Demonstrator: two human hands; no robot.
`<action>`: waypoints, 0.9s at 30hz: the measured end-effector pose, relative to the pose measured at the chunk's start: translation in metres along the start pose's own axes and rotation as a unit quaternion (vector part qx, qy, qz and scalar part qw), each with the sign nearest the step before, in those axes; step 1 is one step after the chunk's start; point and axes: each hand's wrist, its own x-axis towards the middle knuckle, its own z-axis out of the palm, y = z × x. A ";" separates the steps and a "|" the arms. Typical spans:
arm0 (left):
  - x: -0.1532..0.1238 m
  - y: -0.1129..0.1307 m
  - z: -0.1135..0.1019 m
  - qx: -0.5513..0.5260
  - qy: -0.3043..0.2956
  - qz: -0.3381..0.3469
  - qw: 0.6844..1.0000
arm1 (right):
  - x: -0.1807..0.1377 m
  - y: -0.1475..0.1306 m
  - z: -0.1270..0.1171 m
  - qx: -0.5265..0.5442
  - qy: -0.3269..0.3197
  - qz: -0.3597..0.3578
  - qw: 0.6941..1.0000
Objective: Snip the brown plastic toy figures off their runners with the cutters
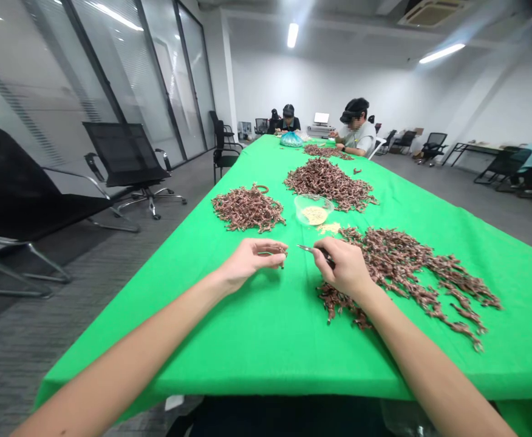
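Note:
My left hand [259,260] pinches a small brown piece [283,260] between thumb and fingers, just above the green cloth. In my right hand [344,264] is a small metal tool with a pointed tip [304,247] and a dark grip; its exact kind is too small to tell. The tip points left at the held piece, with a gap between them. A spread pile of brown knobbly pieces [398,258] lies beside and under my right hand. Beyond my hands stands a clear plastic bowl [300,210] with pale bits inside, and more pale bits [329,229] lie in front of it.
Two more brown heaps lie farther off, one at left [248,209] and a larger one [327,182] behind the bowl. At the far end, co-workers [361,136] sit near a blue bag [291,139]. Office chairs [127,158] stand left of the green-covered table [229,340].

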 end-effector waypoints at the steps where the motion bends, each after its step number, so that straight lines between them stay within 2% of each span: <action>1: 0.000 0.000 0.000 -0.006 0.000 0.005 1.000 | -0.001 -0.001 0.000 -0.017 0.000 -0.017 1.000; 5: -0.001 0.002 0.002 -0.014 0.009 0.014 1.000 | -0.002 -0.004 0.001 -0.092 0.010 -0.081 0.992; 8: -0.002 0.004 0.004 -0.013 0.011 0.014 1.000 | -0.002 -0.006 0.001 -0.098 0.010 -0.089 0.991; 13: -0.004 0.006 0.007 -0.037 -0.006 0.017 0.999 | -0.002 -0.011 0.003 -0.095 0.003 -0.082 0.992; 19: -0.006 0.007 0.009 -0.041 -0.007 0.013 0.999 | -0.002 -0.017 0.006 -0.005 -0.012 -0.029 0.999; 27: -0.007 0.008 0.012 -0.026 -0.010 0.031 0.999 | -0.002 -0.018 0.008 0.024 -0.022 -0.001 0.999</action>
